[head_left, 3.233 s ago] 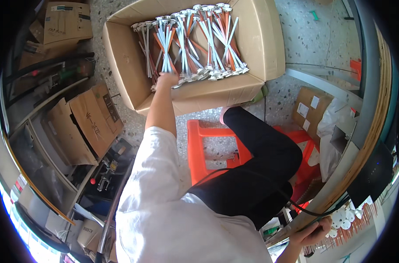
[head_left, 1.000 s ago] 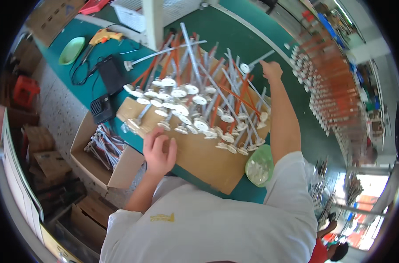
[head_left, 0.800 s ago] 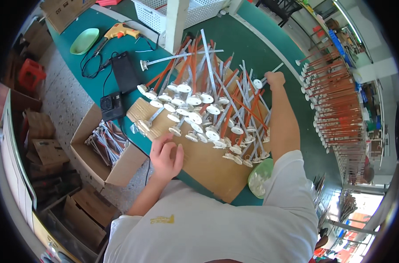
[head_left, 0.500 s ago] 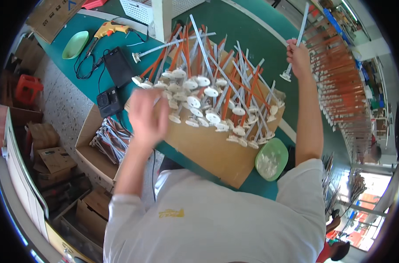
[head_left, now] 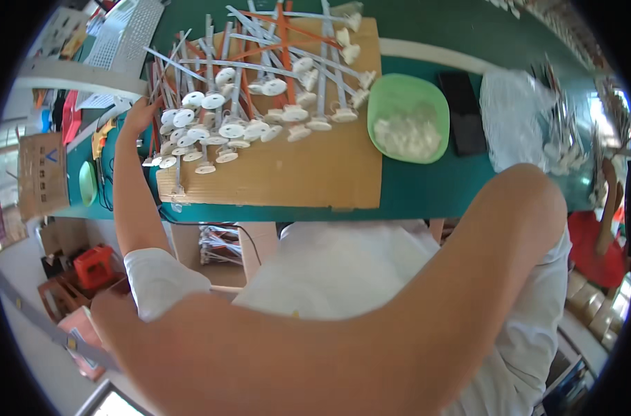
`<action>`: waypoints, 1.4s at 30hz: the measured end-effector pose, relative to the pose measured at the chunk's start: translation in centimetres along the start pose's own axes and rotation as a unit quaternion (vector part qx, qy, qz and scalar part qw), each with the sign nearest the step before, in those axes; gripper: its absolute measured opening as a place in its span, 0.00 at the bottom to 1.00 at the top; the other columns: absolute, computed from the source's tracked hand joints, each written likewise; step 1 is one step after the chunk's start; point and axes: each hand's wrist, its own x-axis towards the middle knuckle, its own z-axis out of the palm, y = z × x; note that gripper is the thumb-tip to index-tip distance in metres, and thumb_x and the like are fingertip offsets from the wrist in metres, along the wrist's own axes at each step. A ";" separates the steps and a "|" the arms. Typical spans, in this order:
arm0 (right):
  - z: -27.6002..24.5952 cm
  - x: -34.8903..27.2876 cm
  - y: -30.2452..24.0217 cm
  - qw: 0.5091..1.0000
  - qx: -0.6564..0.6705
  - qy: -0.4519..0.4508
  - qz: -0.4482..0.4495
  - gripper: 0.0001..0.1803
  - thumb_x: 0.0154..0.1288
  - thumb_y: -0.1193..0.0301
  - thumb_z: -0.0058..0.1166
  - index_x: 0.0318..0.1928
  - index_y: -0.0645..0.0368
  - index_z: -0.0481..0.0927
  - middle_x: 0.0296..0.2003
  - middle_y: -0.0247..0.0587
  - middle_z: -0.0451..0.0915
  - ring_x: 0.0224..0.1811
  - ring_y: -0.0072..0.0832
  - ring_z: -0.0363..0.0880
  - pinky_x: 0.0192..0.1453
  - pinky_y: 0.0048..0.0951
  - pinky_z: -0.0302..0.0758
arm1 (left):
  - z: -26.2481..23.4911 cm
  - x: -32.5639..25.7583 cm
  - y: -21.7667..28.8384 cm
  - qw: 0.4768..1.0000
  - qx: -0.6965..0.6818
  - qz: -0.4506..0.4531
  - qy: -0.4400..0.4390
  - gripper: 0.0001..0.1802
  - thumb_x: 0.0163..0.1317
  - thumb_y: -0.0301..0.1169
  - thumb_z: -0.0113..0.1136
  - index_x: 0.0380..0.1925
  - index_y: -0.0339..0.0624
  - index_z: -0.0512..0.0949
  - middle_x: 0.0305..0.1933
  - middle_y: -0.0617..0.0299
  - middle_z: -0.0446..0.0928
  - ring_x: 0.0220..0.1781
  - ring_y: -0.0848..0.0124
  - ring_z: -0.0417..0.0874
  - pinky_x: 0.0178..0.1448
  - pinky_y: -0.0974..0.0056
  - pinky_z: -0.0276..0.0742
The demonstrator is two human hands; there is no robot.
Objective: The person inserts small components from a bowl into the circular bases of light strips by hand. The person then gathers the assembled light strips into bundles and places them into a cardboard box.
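Note:
A pile of white rods with round disc feet (head_left: 239,118), mixed with orange strips, lies on a brown cardboard sheet (head_left: 295,177) on the green table (head_left: 433,201). My left hand (head_left: 141,114) reaches up along the table's left side and rests its fingers on the rod ends at the pile's left edge. Whether it grips a rod is hidden. My right arm crosses the lower view, bare, very close to the camera. Its hand is out of the picture.
A green bowl (head_left: 407,118) of small white pieces stands right of the cardboard, then a black phone (head_left: 461,114) and a clear plastic bag (head_left: 516,125). Under the table a carton (head_left: 222,243) holds more rods. An orange stool (head_left: 93,267) stands at the lower left.
The view has swung round. My left hand went from raised in the air to the pile's left edge. My right arm came up across the view; its hand and rod left the picture.

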 end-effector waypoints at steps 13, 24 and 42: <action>-0.5 -3.5 2.6 0.955 -0.140 -0.032 -0.259 0.07 0.69 0.76 0.47 0.45 0.62 0.73 0.30 0.32 0.73 0.25 0.18 0.71 0.28 0.26 0.67 | -1.5 -1.6 0.9 0.956 -0.252 -0.130 -0.070 0.14 0.61 0.37 0.63 0.23 0.39 0.78 0.18 0.67 0.69 0.18 0.76 0.66 0.20 0.67 0.57; -7.8 -3.2 12.0 0.975 0.100 0.160 -0.118 0.05 0.69 0.78 0.45 0.44 0.57 0.71 0.24 0.30 0.70 0.19 0.12 0.59 0.20 0.16 0.53 | -8.1 -4.0 6.1 0.984 -0.175 -0.041 0.021 0.13 0.63 0.33 0.56 0.43 0.37 0.78 0.29 0.55 0.84 0.28 0.63 0.87 0.28 0.61 0.78; -11.7 -6.1 13.8 0.936 0.177 0.258 -0.164 0.05 0.69 0.78 0.45 0.42 0.58 0.73 0.22 0.30 0.70 0.18 0.10 0.58 0.19 0.15 0.50 | -14.9 -10.7 5.6 0.947 0.315 0.022 0.051 0.10 0.63 0.30 0.49 0.38 0.36 0.77 0.41 0.42 0.78 0.42 0.43 0.82 0.47 0.45 0.78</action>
